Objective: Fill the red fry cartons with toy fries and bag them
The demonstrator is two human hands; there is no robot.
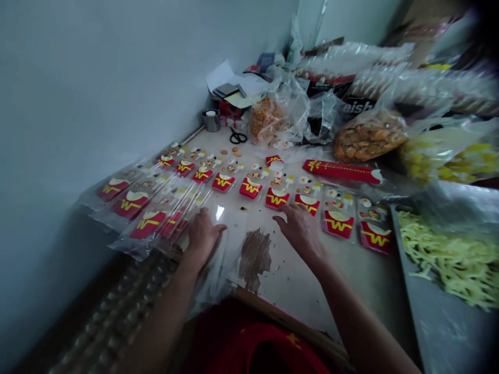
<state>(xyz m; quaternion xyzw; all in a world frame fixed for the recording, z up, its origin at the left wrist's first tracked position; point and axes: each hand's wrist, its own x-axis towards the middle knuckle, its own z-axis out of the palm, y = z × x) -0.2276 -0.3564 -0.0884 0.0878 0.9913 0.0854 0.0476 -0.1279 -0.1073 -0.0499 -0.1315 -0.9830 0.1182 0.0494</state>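
Observation:
My left hand (201, 236) lies at the edge of the clear plastic bags (156, 213), its thumb spread away from the fingers. Those bags overlap at the left and hold small red cartons with a yellow zigzag. My right hand (300, 226) reaches over a red carton (307, 203) in the row, thumb apart; its fingertips are partly hidden, so I cannot tell whether they touch it. More cartons, such as this red carton (338, 224), run along the table with small food-shaped pieces above them. A flat stack of red cartons (343, 171) lies behind the row.
A metal tray (407, 280) of pale yellow strips (448, 254) stands at the right. At the back are black scissors (237, 136), a metal cup (211, 120), a bag of orange pieces (267, 119) and a bag of brown pieces (368, 136). A wall borders the left side.

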